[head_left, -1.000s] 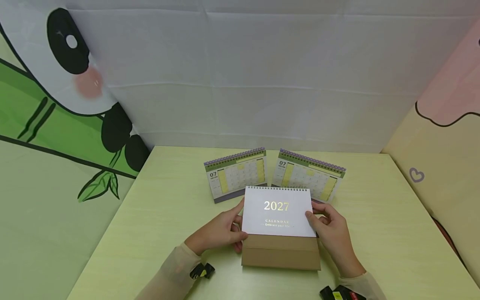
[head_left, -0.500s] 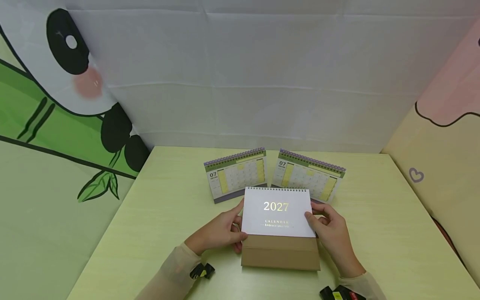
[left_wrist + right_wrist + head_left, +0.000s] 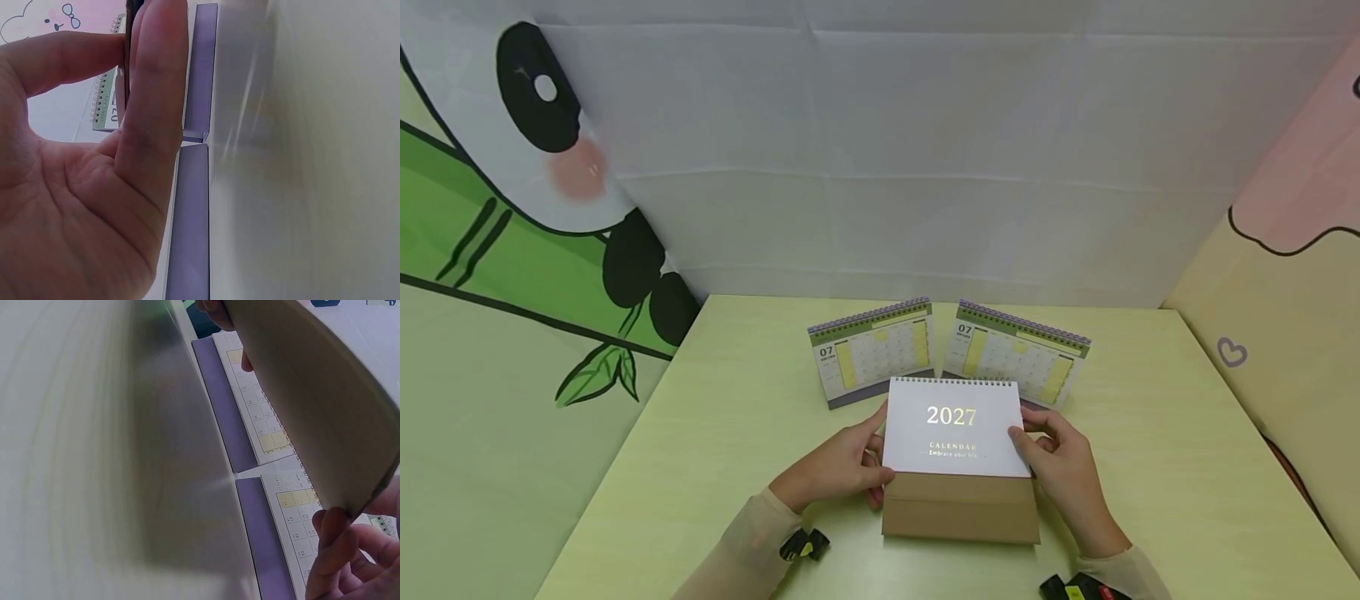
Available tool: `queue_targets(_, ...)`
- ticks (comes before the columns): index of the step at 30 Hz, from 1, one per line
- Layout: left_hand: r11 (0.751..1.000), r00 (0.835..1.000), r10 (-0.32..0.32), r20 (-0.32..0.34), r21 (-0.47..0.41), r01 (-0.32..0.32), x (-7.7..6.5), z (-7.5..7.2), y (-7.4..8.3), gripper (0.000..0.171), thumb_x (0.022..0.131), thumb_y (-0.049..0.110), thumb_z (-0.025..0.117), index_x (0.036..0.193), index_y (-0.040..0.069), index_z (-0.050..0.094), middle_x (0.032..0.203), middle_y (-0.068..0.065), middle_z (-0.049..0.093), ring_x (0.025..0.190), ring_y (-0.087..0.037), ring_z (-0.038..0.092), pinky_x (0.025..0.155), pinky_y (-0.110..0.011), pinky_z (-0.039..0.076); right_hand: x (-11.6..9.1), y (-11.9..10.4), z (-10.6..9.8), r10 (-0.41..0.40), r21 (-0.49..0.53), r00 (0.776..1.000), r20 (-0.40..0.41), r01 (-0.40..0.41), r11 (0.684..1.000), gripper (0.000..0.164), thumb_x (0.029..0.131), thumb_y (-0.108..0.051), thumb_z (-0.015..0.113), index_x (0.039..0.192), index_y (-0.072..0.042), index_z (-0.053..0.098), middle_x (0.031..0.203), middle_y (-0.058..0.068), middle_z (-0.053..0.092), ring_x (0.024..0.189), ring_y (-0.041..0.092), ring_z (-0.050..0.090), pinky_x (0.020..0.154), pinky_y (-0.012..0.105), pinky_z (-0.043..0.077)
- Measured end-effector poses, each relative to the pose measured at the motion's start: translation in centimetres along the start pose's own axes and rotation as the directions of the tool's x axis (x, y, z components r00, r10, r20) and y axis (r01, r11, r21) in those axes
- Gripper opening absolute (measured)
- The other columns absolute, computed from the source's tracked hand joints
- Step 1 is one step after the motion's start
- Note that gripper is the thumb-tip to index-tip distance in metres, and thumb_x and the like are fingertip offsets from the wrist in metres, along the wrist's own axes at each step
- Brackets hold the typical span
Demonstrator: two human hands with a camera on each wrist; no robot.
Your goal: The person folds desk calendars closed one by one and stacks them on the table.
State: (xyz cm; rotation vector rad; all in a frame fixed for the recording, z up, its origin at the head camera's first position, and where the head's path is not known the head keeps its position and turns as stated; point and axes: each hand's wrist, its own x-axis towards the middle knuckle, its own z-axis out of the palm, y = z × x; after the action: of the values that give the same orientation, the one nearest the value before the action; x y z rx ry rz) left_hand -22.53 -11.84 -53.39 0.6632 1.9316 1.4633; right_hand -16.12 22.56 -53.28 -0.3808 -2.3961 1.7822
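Observation:
A desk calendar point(image 3: 951, 462) with a white cover reading 2027 in gold and a brown board base is held between both hands in the middle of the head view. My left hand point(image 3: 842, 462) grips its left side, thumb at the front. On the right side, my right hand point(image 3: 1063, 462) pinches the edge between thumb and fingers. In the right wrist view, the brown board point(image 3: 325, 394) is tilted and appears raised off the table. The left wrist view shows my left palm point(image 3: 81, 206) with the calendar's thin edge between thumb and fingers.
Behind the held calendar stand two spiral desk calendars, a left one point(image 3: 876, 354) and a right one point(image 3: 1015, 350), angled toward each other. Both show 07 pages and purple-grey bases. The pale table point(image 3: 722, 392) meets a white cloth backdrop point(image 3: 940, 167).
The held calendar has shifted very slightly to the left, its top edge a little nearer me. Both hands keep their hold, and the standing calendars have not moved.

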Motion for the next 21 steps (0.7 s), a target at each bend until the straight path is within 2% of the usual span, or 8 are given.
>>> queue_targets(6, 1.0, 1.0, -0.007, -0.002, 0.008, 0.007, -0.01, 0.02, 0.02, 0.116, 0.109, -0.005, 0.075, 0.192, 0.018, -0.002, 0.107, -0.016, 0.078, 0.073, -0.024, 0.082, 0.071, -0.043, 0.074, -0.03, -0.01, 0.0, 0.011, -0.004, 1.0, 0.012, -0.011, 1.0, 0.035, 0.111, -0.011, 0.082, 0.144, -0.003, 0.078, 0.14, 0.022, 0.078, 0.066, 0.008, 0.056, 0.06, 0.023, 0.051)
queue_targets(14, 1.0, 1.0, -0.022, -0.008, 0.004, 0.022, 0.03, 0.06, -0.06, 0.116, 0.109, -0.003, 0.075, 0.191, 0.017, -0.004, 0.105, -0.014, 0.077, 0.073, -0.023, 0.082, 0.071, -0.044, 0.074, 0.01, 0.04, 0.01, 0.009, -0.006, 1.0, 0.023, -0.008, 1.0, 0.035, 0.111, -0.01, 0.083, 0.144, -0.002, 0.078, 0.142, 0.024, 0.078, 0.064, 0.008, 0.054, 0.059, 0.022, 0.049)
queue_targets(21, 0.999, 0.999, -0.038, -0.016, 0.003, 0.038, 0.21, 0.09, -0.2, 0.116, 0.109, -0.003, 0.076, 0.192, 0.018, -0.003, 0.106, -0.014, 0.076, 0.073, -0.023, 0.081, 0.07, -0.045, 0.074, 0.15, 0.35, -0.02, 0.025, -0.012, 0.999, 0.035, -0.025, 1.0, 0.043, 0.109, -0.01, 0.085, 0.149, 0.001, 0.075, 0.142, 0.022, 0.077, 0.064, 0.009, 0.053, 0.06, 0.023, 0.047)
